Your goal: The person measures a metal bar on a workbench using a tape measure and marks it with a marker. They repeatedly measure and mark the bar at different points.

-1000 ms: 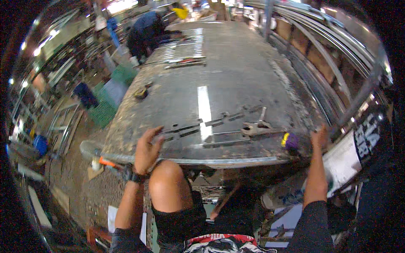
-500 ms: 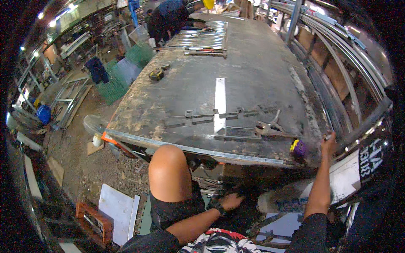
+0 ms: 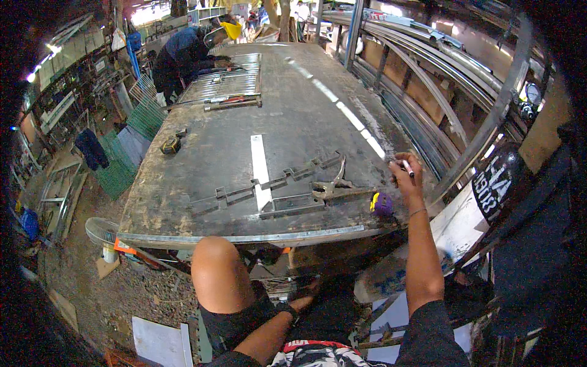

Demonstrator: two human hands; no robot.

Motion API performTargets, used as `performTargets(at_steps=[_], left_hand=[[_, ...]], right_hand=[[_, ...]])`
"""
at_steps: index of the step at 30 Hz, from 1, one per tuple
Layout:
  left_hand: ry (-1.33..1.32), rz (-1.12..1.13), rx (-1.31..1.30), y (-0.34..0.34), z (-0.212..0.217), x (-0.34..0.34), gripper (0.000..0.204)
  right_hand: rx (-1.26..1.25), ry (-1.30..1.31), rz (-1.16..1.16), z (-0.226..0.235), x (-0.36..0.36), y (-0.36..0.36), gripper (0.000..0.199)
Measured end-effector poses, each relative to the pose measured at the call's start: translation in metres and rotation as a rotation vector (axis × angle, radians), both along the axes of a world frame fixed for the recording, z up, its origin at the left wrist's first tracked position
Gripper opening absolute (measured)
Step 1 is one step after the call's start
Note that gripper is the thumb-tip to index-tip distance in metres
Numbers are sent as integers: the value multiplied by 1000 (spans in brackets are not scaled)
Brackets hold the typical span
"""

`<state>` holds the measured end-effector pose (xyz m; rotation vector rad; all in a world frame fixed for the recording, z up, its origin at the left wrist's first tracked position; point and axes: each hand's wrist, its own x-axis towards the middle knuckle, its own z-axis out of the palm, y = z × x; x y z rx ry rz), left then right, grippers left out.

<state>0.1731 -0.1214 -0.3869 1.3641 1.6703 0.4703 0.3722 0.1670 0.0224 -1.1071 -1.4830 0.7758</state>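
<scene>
My right hand [image 3: 405,174] is raised over the right side of the grey metal workbench [image 3: 202,147], pinching a small white stick [image 3: 407,167] between its fingers. Just below it a purple and yellow tape measure [image 3: 381,203] lies near the bench's front edge. To its left, locking pliers [image 3: 333,185] clamp notched steel strips [image 3: 269,183] and a flat bar [image 3: 292,205]. My left hand [image 3: 304,300], with a watch on the wrist, reaches down into the dark space under the bench beside my bare knee [image 3: 219,269]; its fingers are hidden.
A white stripe [image 3: 259,165] crosses the bench top. A black and yellow tape measure [image 3: 170,145] lies at its left edge, a steel grille [image 3: 227,78] at the far end, where another person [image 3: 183,52] bends over. A fan [image 3: 101,231] and green mesh [image 3: 128,144] stand left.
My left hand left the bench's front edge and dropped below the bench. My right hand rose from the edge to above the bench top, holding the white stick.
</scene>
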Motion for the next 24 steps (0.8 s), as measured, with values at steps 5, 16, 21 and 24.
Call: performTargets(at_steps=[5,16,21,24], left_hand=[[10,-7,21,-9,-13,-2,51],[-334,93,663,-12,273,-19,34],[229,143,1210,2,440,-137,43],[645,136,1212,28,462,-194,42]], right_hand=[[-81,51,302,22,-48,-52,28],[-222,-102,601,20,-110,-90,28],[-271,-139,682,13,-126,-93,26],[-294,-182,683,14,-137,-95,27]])
